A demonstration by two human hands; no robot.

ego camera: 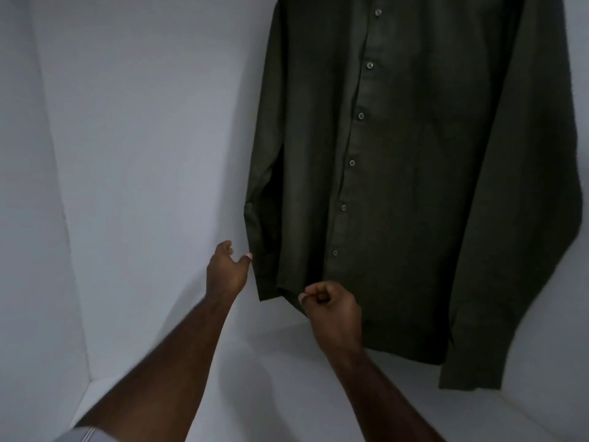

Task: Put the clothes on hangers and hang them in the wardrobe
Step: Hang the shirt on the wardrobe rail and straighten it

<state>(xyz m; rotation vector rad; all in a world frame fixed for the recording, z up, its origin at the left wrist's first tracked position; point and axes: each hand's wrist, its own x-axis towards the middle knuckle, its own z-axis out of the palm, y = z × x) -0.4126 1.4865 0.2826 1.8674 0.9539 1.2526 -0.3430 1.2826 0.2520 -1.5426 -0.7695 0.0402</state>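
Dark olive-green buttoned long-sleeved shirt [398, 186] hanging at upper right of frame inside white-walled wardrobe [143, 154], hanger out of view above. Left hand [227, 269] loosely spread at shirt's lower-left edge, thumb touching fabric, holding nothing; right hand [331, 306] curled at hem, frame centre, pinch on cloth unclear. Probably smoothing step; next likely needs release and fetching another garment.
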